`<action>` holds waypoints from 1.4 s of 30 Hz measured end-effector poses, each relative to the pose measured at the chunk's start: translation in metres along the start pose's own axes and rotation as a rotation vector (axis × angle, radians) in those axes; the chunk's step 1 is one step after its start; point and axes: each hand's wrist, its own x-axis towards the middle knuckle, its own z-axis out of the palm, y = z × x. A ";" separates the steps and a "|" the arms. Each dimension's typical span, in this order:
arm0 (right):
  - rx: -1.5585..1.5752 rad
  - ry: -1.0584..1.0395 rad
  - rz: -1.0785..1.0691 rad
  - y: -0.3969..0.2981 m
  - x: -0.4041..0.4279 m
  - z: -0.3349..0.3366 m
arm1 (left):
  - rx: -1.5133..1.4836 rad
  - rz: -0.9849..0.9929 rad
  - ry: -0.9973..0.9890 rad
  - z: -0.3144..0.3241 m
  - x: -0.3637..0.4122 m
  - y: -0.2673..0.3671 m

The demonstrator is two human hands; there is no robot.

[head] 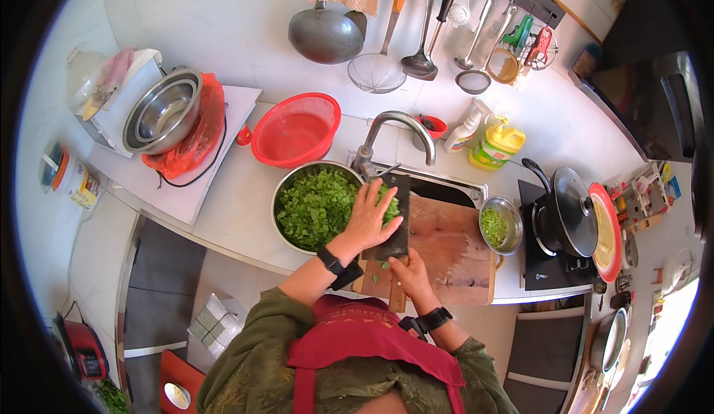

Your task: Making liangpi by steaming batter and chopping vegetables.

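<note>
My right hand grips the wooden handle of a cleaver. The cleaver's dark, broad blade extends away from me beside the bowl's right rim. My left hand lies over the near face of the blade with fingers spread, and chopped greens show between the fingers and the metal. A large steel bowl stands to the left, heaped with chopped leafy greens. Beneath the cleaver is a wooden cutting board, wet in patches, with a few green scraps near its left edge.
Behind the board are a sink and a curved faucet. A small steel bowl of chopped pale-green pieces sits right, beside a lidded black pan on the stove. A red colander stands back left; a detergent jug stands behind the sink.
</note>
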 end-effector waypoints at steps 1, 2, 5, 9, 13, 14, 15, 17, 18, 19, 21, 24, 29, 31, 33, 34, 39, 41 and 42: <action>-0.004 -0.050 -0.002 -0.005 0.006 0.010 | 0.080 0.007 -0.008 -0.009 -0.003 -0.004; -0.021 -0.069 0.010 -0.009 0.012 0.019 | 0.129 0.028 -0.027 -0.014 -0.008 -0.011; 0.033 -0.168 0.052 -0.003 0.025 0.034 | 0.220 0.036 0.028 -0.017 -0.019 -0.036; 0.027 -0.220 0.083 0.001 0.023 0.039 | 0.265 -0.064 0.067 -0.022 -0.031 -0.076; 0.025 -0.187 0.135 0.001 0.008 0.014 | 0.378 -0.139 0.011 -0.022 -0.036 -0.096; 0.025 -0.127 0.133 0.004 0.003 0.004 | 0.393 -0.221 -0.030 -0.024 -0.035 -0.094; 0.027 -0.068 0.132 0.007 0.000 -0.006 | 0.411 -0.305 -0.075 -0.027 -0.033 -0.089; 0.029 -0.005 0.137 0.009 -0.010 -0.024 | 0.255 -0.107 0.083 -0.036 -0.023 -0.079; 0.029 0.038 0.120 0.014 -0.015 -0.035 | 0.172 -0.073 0.155 -0.037 -0.018 -0.073; 0.029 0.079 0.100 0.020 -0.017 -0.046 | 0.090 -0.040 0.229 -0.037 -0.012 -0.067; 0.033 0.125 0.091 0.038 -0.022 -0.068 | -0.091 -0.025 0.253 -0.032 -0.005 -0.045; 0.054 0.273 0.093 0.059 -0.032 -0.092 | -0.465 -0.123 0.035 0.003 -0.019 -0.019; 0.039 0.431 0.139 0.084 -0.049 -0.123 | -0.482 -0.155 -0.040 0.081 -0.067 -0.009; 0.099 0.454 0.166 0.089 -0.053 -0.133 | -0.394 -0.149 -0.133 0.092 -0.073 -0.011; 0.098 0.446 0.176 0.092 -0.050 -0.137 | -0.305 -0.143 -0.221 0.100 -0.080 -0.006; 0.099 0.434 0.181 0.092 -0.046 -0.139 | -0.203 -0.044 -0.229 0.099 -0.086 0.003; -0.084 0.303 0.200 0.091 -0.010 -0.153 | 0.067 0.103 -0.377 0.092 -0.099 0.023; -0.128 0.220 0.188 0.088 0.010 -0.154 | 0.088 0.077 -0.409 0.095 -0.102 0.021; -0.094 0.183 0.213 0.077 0.020 -0.147 | 0.145 0.068 -0.374 0.096 -0.104 0.017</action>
